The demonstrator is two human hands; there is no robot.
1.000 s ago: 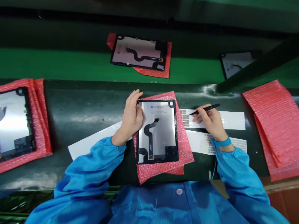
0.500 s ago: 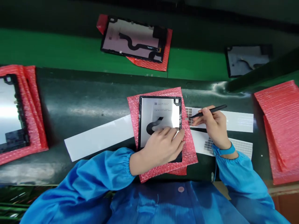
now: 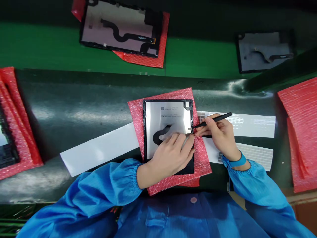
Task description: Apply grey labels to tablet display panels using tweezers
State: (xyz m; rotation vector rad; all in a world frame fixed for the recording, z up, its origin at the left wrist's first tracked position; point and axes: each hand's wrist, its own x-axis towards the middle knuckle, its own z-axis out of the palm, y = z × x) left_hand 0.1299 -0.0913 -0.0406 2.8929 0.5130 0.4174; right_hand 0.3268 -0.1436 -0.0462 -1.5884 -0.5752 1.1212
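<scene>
A tablet screen [image 3: 158, 114] lies back side up, with a silver sheet, a dark frame and a black flex cable [image 3: 156, 137]. My left hand [image 3: 170, 150] rests across its lower half, fingers bent together and pressing at the right edge; the thumb is mostly hidden. My right hand [image 3: 219, 132] is closed around black tweezers [image 3: 213, 119], held like a pen. Their tip meets the screen's right edge, where a small grey sticker [image 3: 190, 129] shows beside my left fingertips. Beneath the screen is a pink bubble-wrap bag [image 3: 203, 157].
White sticker strips [image 3: 257, 125] with small grey labels lie at right, and a plain white strip [image 3: 99, 148] at left. Other screens [image 3: 121, 28] sit on the green shelf [image 3: 193, 59]. Red bubble bags [image 3: 302, 132] stack at right, with more [image 3: 22, 132] at far left under another screen.
My right hand has moved left, bringing the tweezers and the small sticker from over the bag to the screen's right edge. My left hand stays on the screen; the camera view has shifted slightly.
</scene>
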